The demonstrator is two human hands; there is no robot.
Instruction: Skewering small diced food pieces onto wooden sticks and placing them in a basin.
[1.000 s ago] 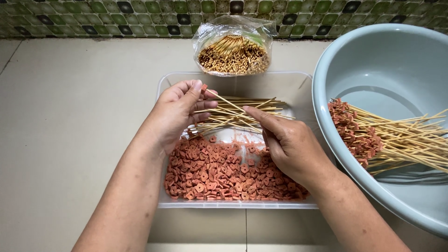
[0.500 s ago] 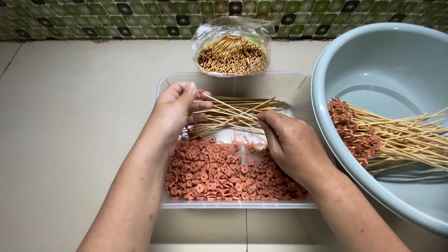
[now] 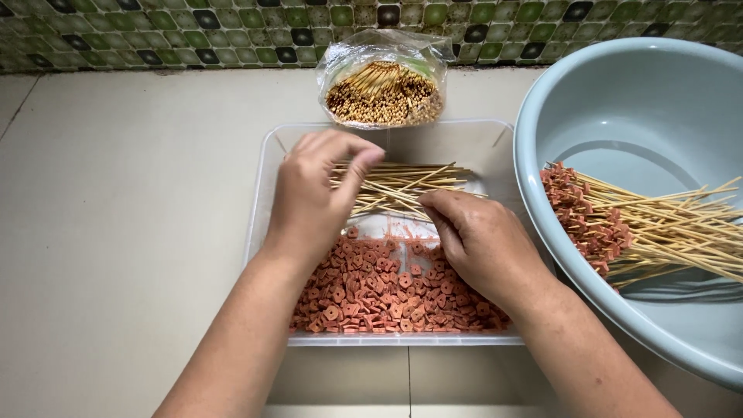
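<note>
Skewers (image 3: 402,186) in tray (image 3: 267,155), tiled floor (image 3: 131,193)

A pale beige tiled floor (image 3: 131,232) fills most of the view, its large smooth tiles parted by thin grout lines, one running toward the near edge. Along the far side runs a wall (image 3: 193,35) of small mosaic tiles in mixed greens, black and cream. The light is soft and even, with faint shadows.

Skewers (image 3: 402,184) lie far in the tray (image 3: 267,155), meat pieces (image 3: 379,294) near; the bag (image 3: 383,77) sits behind, the basin (image 3: 619,116) right
</note>
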